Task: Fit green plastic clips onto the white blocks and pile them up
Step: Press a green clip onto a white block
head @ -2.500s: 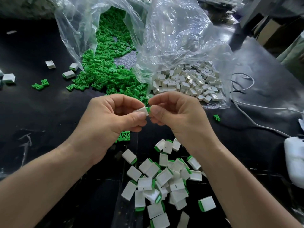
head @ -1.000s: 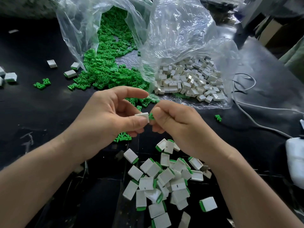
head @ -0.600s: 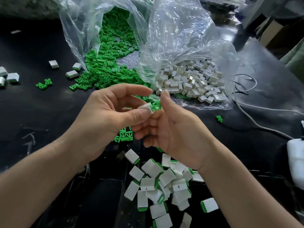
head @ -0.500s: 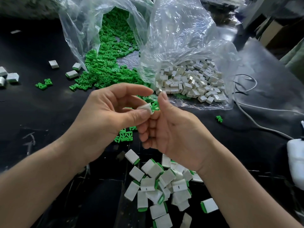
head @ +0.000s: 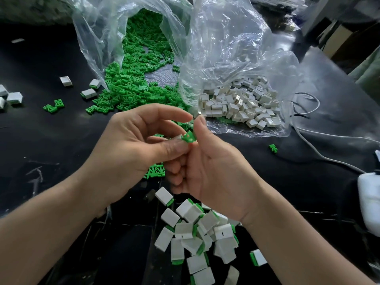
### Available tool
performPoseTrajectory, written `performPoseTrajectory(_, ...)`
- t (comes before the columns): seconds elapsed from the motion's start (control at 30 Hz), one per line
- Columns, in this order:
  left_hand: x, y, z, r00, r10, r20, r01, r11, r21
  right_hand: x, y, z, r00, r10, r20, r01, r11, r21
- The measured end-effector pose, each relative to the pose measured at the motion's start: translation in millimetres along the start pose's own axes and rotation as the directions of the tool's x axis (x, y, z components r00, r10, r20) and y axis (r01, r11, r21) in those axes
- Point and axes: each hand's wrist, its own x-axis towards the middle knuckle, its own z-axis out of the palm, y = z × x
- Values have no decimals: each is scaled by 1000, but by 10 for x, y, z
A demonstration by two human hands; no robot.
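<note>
Clip meets block above the pile of fitted blocks [head: 197, 233].
Just beyond that pile, your left hand [head: 131, 153] pinches a white block [head: 178, 137] while your right hand [head: 207, 171] pinches a green clip [head: 189, 137] against it. Farther beyond lie the loose clips [head: 131, 87] and the spare blocks [head: 236, 105].

The right hand [head: 213, 171] has rolled from knuckles-up to palm-up, its thumb now raised against the green clip [head: 189, 137]. The clip, earlier almost hidden between both hands, now shows at the end of the white block [head: 179, 138]. The left hand [head: 127, 153] has straightened its forefinger above the block.
</note>
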Motion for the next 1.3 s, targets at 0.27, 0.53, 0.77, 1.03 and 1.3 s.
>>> performPoseTrajectory(0.27,2,-37,-3,1000,-10,12,10,998,-62,-8,3,40,999,-39,-34,40,999,30)
performPoseTrajectory(0.53,3,-68,21,1000,29,7,-29,1000,9,-7,22,37,996,-59,-60,63,996,59)
performPoseTrajectory(0.77,-11,-73,52,998,66,17,-67,996,64,-19,33,53,996,-34,-85,40,996,74)
performPoseTrajectory(1.03,-12,-78,58,997,76,12,-77,993,90,-11,43,47,997,-22,-75,30,995,98)
performPoseTrajectory(1.3,-10,-70,60,999,33,-8,-32,997,68,-23,72,18,994,-42,-99,50,996,74)
